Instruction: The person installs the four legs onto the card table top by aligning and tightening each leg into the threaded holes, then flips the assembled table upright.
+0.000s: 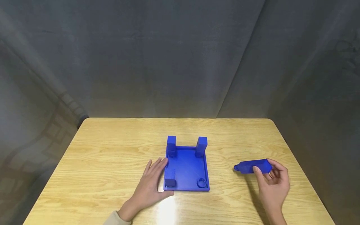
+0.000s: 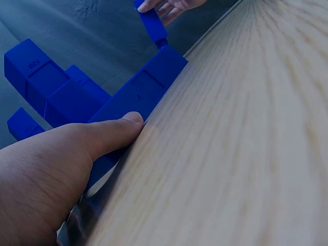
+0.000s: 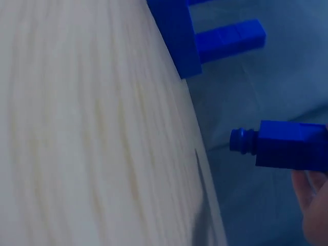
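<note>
While left hand (image 1: 152, 181) steadies tray (image 1: 188, 165) edge, right hand (image 1: 271, 181) lifts peg (image 1: 251, 166).

right hand (image 3: 313, 202) cut off; block (image 3: 287, 145) blurred

Matt blue plastic tray (image 1: 187, 167) and peg (image 1: 251, 166); glossy wood-grain table (image 1: 107, 147).

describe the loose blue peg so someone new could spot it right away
On the wooden table, look right of the blue square tray. The blue peg is held there by the right hand. Unlike the three upright posts on the tray, it lies sideways, round stub toward the tray.
</note>
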`<state>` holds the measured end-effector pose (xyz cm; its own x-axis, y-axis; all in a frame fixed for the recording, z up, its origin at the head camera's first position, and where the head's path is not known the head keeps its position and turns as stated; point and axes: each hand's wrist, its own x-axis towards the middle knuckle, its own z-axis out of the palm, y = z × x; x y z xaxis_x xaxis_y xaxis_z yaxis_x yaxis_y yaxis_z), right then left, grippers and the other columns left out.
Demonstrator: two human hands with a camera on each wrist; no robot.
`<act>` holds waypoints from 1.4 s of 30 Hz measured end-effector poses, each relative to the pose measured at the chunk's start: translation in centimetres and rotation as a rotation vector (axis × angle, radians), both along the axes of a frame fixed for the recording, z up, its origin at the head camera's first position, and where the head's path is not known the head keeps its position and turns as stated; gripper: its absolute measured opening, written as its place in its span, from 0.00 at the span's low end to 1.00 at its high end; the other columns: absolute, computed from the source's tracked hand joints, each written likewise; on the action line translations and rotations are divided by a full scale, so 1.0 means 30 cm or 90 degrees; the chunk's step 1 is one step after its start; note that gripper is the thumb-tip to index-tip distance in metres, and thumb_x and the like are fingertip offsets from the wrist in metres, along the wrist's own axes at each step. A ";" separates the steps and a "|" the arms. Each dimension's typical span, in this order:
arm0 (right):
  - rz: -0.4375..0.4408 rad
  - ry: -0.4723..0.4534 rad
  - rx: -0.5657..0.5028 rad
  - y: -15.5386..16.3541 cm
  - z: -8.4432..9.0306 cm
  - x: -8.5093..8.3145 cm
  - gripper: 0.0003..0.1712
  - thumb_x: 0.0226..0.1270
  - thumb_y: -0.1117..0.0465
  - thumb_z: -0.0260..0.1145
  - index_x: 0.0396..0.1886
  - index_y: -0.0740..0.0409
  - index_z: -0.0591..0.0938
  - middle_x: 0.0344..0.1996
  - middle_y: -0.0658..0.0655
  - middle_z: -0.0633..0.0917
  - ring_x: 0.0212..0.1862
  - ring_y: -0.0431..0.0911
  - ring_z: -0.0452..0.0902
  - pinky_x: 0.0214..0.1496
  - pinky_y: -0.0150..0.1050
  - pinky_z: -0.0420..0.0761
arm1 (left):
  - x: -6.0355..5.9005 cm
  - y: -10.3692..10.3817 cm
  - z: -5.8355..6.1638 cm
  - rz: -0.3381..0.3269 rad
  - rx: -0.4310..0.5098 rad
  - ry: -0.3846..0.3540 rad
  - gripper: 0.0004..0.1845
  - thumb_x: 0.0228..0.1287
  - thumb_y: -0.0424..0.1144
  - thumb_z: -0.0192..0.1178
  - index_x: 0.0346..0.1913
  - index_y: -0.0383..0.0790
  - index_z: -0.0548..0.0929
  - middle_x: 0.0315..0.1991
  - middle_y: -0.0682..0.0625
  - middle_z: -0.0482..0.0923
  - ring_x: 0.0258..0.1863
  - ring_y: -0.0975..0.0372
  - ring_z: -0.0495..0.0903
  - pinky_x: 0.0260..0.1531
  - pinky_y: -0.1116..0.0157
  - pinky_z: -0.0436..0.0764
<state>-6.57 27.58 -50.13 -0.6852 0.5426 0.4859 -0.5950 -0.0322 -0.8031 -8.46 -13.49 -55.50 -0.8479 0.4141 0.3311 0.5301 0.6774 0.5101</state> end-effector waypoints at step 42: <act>0.223 0.050 0.298 -0.272 0.051 -0.042 0.34 0.48 0.91 0.75 0.59 0.82 0.81 0.53 0.55 0.91 0.53 0.39 0.89 0.61 0.28 0.87 | 0.002 0.002 0.003 0.006 -0.001 -0.003 0.66 0.51 0.66 0.82 0.88 0.40 0.63 0.85 0.46 0.68 0.85 0.46 0.64 0.90 0.54 0.39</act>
<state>-7.84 19.41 -48.60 -0.7368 0.0057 0.6761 -0.6716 0.1093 -0.7328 -8.38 -13.43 -55.41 -0.8537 0.4060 0.3260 0.5205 0.6833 0.5121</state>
